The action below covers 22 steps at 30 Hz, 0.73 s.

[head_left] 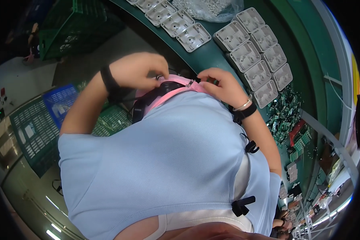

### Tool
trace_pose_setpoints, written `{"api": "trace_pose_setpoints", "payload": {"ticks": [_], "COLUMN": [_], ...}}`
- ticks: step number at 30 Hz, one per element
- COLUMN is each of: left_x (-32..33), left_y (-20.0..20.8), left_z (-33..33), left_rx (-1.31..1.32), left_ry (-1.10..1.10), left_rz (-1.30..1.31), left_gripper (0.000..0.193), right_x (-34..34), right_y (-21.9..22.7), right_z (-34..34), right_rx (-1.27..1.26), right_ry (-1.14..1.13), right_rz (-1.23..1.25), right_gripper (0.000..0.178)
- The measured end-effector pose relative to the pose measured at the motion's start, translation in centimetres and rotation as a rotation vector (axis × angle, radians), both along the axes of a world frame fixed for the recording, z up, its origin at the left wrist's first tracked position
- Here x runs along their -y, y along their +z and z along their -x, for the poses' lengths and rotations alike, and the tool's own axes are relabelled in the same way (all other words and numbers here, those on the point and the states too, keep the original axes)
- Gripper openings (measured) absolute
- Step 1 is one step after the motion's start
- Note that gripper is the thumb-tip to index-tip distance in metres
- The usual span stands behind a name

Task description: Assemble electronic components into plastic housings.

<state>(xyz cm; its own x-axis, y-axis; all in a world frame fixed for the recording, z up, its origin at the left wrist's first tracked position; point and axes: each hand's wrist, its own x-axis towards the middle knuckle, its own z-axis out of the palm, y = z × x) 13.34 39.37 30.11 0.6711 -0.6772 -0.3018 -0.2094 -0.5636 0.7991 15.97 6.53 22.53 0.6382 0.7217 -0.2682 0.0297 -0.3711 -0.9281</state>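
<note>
A pink zippered waist pouch (181, 91) lies against my front, partly unzipped. A black device (170, 87) shows in its opening, and a black strap (139, 109) hangs at its left side. My left hand (142, 69) is closed, its fingers curled at the pouch's upper left edge. My right hand (224, 85) pinches the right end of the pouch, close to the metal zipper pull (190, 83). The fingertips of both hands are partly hidden. Both wrists wear black bands, and a bracelet (244, 105) circles the right one.
Pale grey plastic housings (246, 56) stand in rows on the green workbench (212, 60) ahead. A clear bag (212, 9) of small white parts lies beyond. Green circuit boards (284, 116) are heaped at right. Green crates (34, 130) and a blue crate (60, 104) stand left.
</note>
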Motion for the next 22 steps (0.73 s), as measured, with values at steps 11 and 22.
{"api": "trace_pose_setpoints", "payload": {"ticks": [11,22], "left_x": [0.0,-2.4], "left_y": [-0.7,-8.7], "left_z": [3.7,6.1], "left_rx": [0.078,-0.494], "left_ry": [0.047,0.362], "left_rz": [-0.105,0.423], "left_gripper": [0.031,0.026], "right_x": [-5.9,-8.8], "right_y": [1.9,3.8], "right_z": [-1.2,-0.6], "right_rx": [0.255,0.539], "right_ry": [0.428,0.821], "right_rz": [-0.043,0.133], "right_gripper": [0.038,0.058]}}
